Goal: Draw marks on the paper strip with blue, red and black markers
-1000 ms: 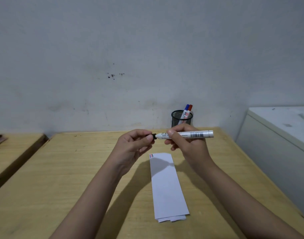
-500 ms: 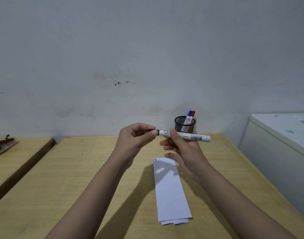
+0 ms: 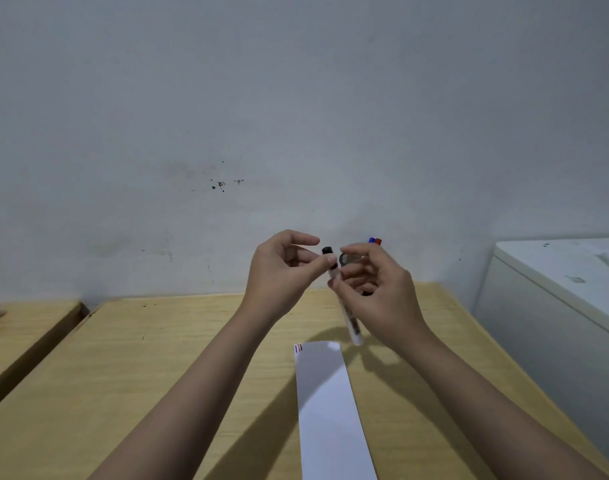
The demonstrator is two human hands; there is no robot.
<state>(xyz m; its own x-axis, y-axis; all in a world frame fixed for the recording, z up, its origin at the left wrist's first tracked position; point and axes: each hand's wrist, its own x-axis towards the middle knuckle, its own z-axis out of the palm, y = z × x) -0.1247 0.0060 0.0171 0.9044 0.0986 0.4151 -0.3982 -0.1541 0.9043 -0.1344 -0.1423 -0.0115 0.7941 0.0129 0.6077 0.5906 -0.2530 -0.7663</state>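
Both hands raised above the table near the wall; right hand [image 3: 382, 292] curled around a black marker [image 3: 348, 313], white cylindrical barrel with dark label, held nearly upright, tail end pointing down toward the paper; left hand [image 3: 282, 271] pinching the black cap end [image 3: 327, 251] at the top between thumb and fingertips, index finger extended above; motion blur, so cap seating is unclear. Paper strip [image 3: 330, 403] lies flat below the hands, long white rectangle, smooth, small blue, red and black lines at its far left corner [image 3: 298, 348]. Pen holder mostly hidden behind the right hand; blue marker [image 3: 372, 240] and red marker [image 3: 378, 241] caps poke up above the fingers. Table [image 3: 157, 368] light yellowish wood, matte grain; second similar table [image 3: 26, 327] at left; wall [image 3: 296, 116] grey-white, scuffed, dark specks; white cabinet [image 3: 555, 306] at right.
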